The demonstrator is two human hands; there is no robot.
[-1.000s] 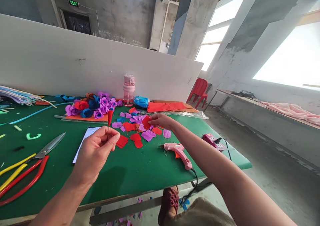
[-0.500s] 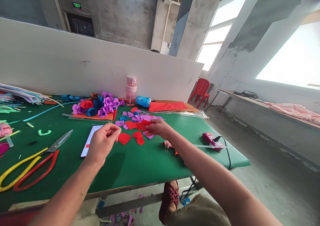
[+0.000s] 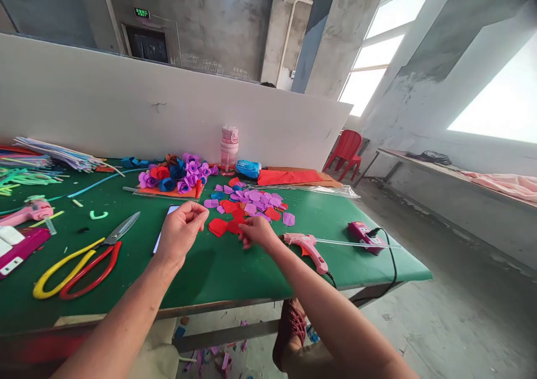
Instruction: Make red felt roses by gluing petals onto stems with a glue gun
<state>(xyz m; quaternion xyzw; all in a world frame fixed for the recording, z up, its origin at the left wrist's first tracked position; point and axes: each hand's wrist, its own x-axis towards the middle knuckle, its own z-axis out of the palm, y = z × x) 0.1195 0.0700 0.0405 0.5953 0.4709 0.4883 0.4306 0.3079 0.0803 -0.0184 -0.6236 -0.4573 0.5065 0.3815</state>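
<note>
My left hand (image 3: pixel 184 228) is closed in a pinch above the table's near middle. A small rolled red paper bud (image 3: pixel 198 189) stands up from its fingertips; the stem is mostly hidden by the fingers. My right hand (image 3: pixel 257 231) reaches forward, its fingers pinched at a red paper petal (image 3: pixel 236 226) in front of the loose pile. Beside it lies another red petal stack (image 3: pixel 218 227). Purple petals (image 3: pixel 262 198) spread behind, mixed with red, blue and brown ones. A pink glue gun (image 3: pixel 304 244) rests right of my right hand, partly behind the forearm.
Scissors (image 3: pixel 94 256) and a phone (image 3: pixel 161 231) lie to the left. Finished paper flowers (image 3: pixel 180 175), a pink bottle (image 3: pixel 229 151) and red paper (image 3: pixel 289 176) sit along the white board (image 3: pixel 268 122). A power strip (image 3: pixel 364 237) is near the right edge.
My right hand has moved from the back of the petal pile toward the near red petals. My left hand still holds the bud. The view has swung left, showing another glue gun.
</note>
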